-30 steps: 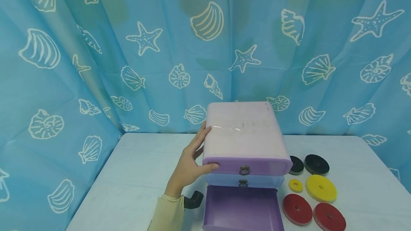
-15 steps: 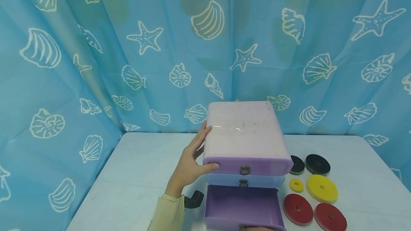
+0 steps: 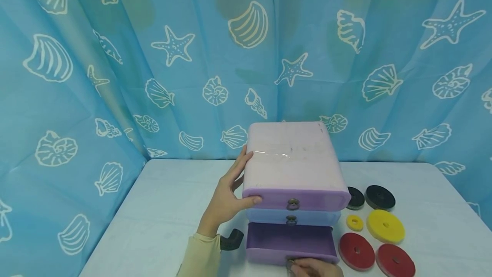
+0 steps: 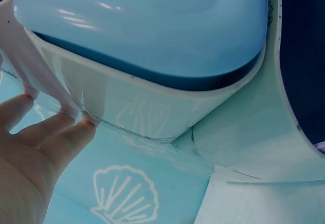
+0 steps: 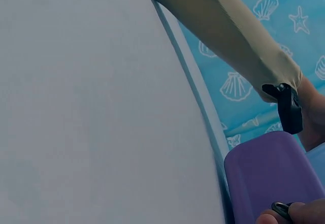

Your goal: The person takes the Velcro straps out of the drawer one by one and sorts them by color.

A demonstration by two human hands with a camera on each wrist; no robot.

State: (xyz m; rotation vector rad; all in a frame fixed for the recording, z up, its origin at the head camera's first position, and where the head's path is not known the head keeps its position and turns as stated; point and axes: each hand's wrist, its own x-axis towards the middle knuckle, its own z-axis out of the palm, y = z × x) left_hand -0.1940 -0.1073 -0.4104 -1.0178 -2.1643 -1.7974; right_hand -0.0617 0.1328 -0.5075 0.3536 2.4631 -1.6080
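Note:
A small drawer cabinet [image 3: 294,157] with a pale pink top and purple and blue drawers stands on the table. My left hand [image 3: 226,198] holds its left front corner, thumb on the front face and fingers along the side. In the left wrist view, the fingertips [image 4: 89,120] touch the cabinet's clear-taped side. The purple bottom drawer [image 3: 269,255] is partly out, and its visible inside holds nothing. My right hand [image 3: 315,267] pinches the metal ring pull [image 5: 281,210] on that drawer's front; part of this hand lies outside the views.
Right of the cabinet lie two black discs [image 3: 379,197], a large yellow disc [image 3: 385,225], a small yellow ring [image 3: 354,222] and two red discs [image 3: 356,251]. A dark band [image 3: 232,240] is at my left cuff. A blue shell-patterned curtain [image 3: 215,63] hangs behind the table.
The bottom drawer has slid back toward the cabinet, leaving less of it out. My right hand has come into view from below at the ring pull. The left hand has stayed in place.

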